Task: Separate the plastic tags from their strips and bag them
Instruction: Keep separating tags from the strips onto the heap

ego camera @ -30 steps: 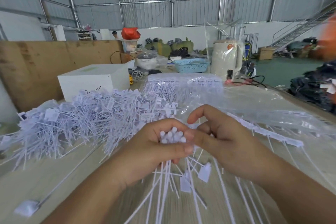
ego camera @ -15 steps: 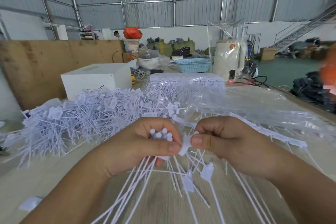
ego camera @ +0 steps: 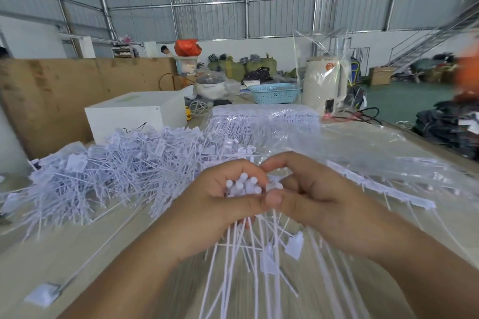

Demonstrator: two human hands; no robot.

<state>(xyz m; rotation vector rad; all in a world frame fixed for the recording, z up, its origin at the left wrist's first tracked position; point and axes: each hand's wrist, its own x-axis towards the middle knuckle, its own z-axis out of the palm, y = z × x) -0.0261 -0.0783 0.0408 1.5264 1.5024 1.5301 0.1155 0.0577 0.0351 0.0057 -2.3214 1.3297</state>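
My left hand (ego camera: 212,204) grips a bundle of white plastic tags (ego camera: 243,185) by their round heads, with the thin tails fanning down over the table. My right hand (ego camera: 318,197) meets it from the right and pinches one tag at the edge of the bundle between thumb and fingers. A large heap of loose separated tags (ego camera: 108,166) lies to the left. Clear plastic bags (ego camera: 368,153) with tag strips inside spread across the right. A packed stack of tag strips (ego camera: 264,116) sits farther back.
A white box (ego camera: 134,114) stands behind the heap, with a brown board (ego camera: 51,96) beyond it. A blue basket (ego camera: 274,93) and a cream kettle (ego camera: 324,83) are at the table's far end. One single tag (ego camera: 44,295) lies near the front left.
My right hand has brought another tag up against the bundle in my left hand. The bundle's heads now stand closer together, and both hands sit slightly higher.
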